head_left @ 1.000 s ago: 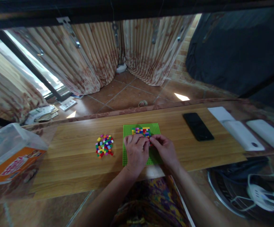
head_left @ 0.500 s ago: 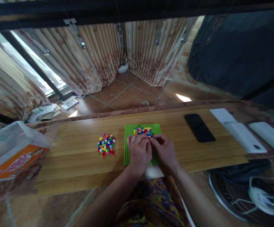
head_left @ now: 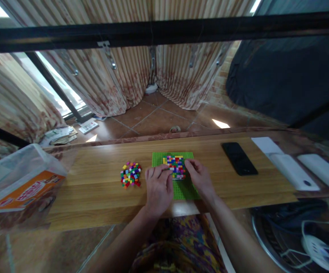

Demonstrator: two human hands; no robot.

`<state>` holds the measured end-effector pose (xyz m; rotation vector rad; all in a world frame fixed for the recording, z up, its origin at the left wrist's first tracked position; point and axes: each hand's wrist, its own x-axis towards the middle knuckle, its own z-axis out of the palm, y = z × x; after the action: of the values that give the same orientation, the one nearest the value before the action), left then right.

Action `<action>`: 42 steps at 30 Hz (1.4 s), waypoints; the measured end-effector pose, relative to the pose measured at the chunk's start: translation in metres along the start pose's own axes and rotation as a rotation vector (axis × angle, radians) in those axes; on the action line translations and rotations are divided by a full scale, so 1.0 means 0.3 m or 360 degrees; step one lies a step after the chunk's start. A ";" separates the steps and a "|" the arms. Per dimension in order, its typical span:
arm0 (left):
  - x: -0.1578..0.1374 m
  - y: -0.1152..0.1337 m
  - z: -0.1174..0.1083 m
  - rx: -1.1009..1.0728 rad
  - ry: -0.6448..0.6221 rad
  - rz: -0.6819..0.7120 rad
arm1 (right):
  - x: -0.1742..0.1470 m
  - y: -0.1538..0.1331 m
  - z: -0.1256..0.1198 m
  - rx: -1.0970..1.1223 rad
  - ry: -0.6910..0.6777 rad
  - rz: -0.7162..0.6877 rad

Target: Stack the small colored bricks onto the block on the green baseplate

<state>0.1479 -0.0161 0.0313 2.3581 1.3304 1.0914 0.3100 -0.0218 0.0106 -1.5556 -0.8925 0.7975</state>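
Note:
A green studded baseplate (head_left: pixel 185 193) lies on the wooden board in front of me. Small bricks in many colours form a dense block (head_left: pixel 177 165) on its upper middle part. My left hand (head_left: pixel 159 185) is at the block's left side, fingers curled and fingertips close together; what they pinch, if anything, is too small to make out. At the right edge of the block, my right hand (head_left: pixel 197 175) has thumb and forefinger drawn together, their contents hidden. Left of the baseplate lies a loose pile of small coloured bricks (head_left: pixel 130 174).
A black phone (head_left: pixel 239 158) lies to the right on the wooden board (head_left: pixel 96 167). Beyond it are white flat objects (head_left: pixel 295 172). A clear plastic tub (head_left: pixel 25 178) with an orange label stands at far left. A dark metal bar (head_left: pixel 181 32) crosses above.
My hands have moved apart, left hand leftward and right hand slightly rightward, uncovering more of the brick block. The view has tilted up a little.

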 end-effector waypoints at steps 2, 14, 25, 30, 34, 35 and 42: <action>-0.019 -0.041 -0.041 0.0021 0.0013 -0.0041 | -0.001 -0.001 0.011 -0.0088 -0.0032 -0.0025; -0.164 -0.275 -0.191 0.0460 -0.0064 -0.0226 | -0.017 0.037 0.013 -0.0351 0.0023 -0.0124; -0.131 -0.292 -0.176 0.0372 -0.0146 -0.0217 | -0.036 0.086 -0.011 -0.0285 0.0184 -0.0116; -0.103 -0.233 -0.173 -0.0723 -0.0046 -0.0623 | -0.033 0.092 -0.009 -0.0221 0.0164 -0.0129; -0.074 -0.158 -0.185 -0.1384 -0.0145 -0.0900 | -0.031 0.101 -0.009 -0.0207 0.0163 -0.0140; -0.068 -0.143 -0.187 -0.1455 -0.0145 -0.0911 | -0.030 0.104 -0.009 -0.0196 0.0161 -0.0142; -0.022 -0.083 -0.149 -0.1183 -0.0219 -0.0636 | -0.027 0.107 -0.006 -0.0220 0.0144 -0.0161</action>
<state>0.0986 -0.0146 0.0464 1.5228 1.0346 1.0340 0.3115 -0.0328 -0.0208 -1.6398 -0.9683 0.5995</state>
